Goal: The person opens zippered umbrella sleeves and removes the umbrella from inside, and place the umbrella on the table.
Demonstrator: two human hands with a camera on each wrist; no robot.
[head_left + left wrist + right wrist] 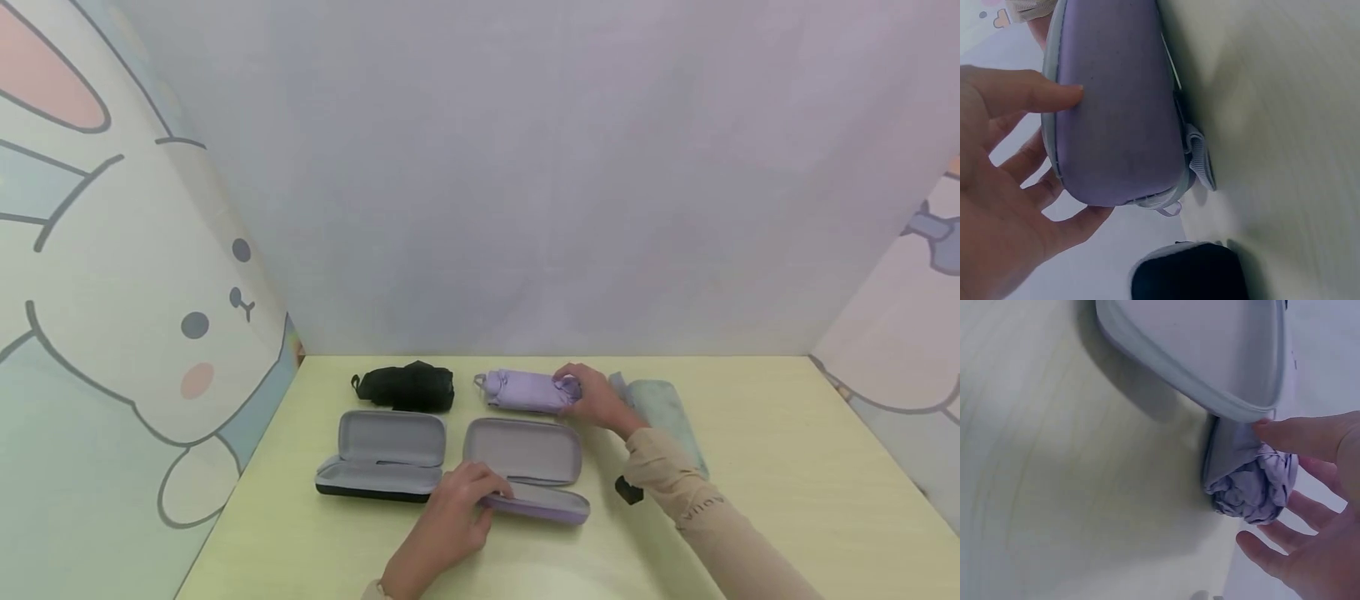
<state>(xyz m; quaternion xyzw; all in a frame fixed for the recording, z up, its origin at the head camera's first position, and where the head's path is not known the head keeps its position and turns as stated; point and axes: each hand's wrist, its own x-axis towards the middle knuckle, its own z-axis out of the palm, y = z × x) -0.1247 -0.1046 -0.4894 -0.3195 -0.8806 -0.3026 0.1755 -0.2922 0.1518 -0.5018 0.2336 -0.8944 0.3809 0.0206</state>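
My left hand (450,518) grips the front left rim of an open purple case (546,511), its thumb on the outer wall (1119,106) and fingers over the edge. The case has a grey lining, and its lid (522,450) stands raised at the back. Behind that lid lies a folded purple umbrella (525,390) with a loop at its left end. My right hand (597,402) holds the umbrella's right end, where the fabric bunches up (1250,490), with the thumb on the near side and fingers round the far side.
At the left, an open black case (378,483) with grey lining sits in front of a folded black umbrella (408,387). A pale green case-like item (666,408) lies at the right, partly behind my sleeve. A small black piece (628,490) shows beside the sleeve.
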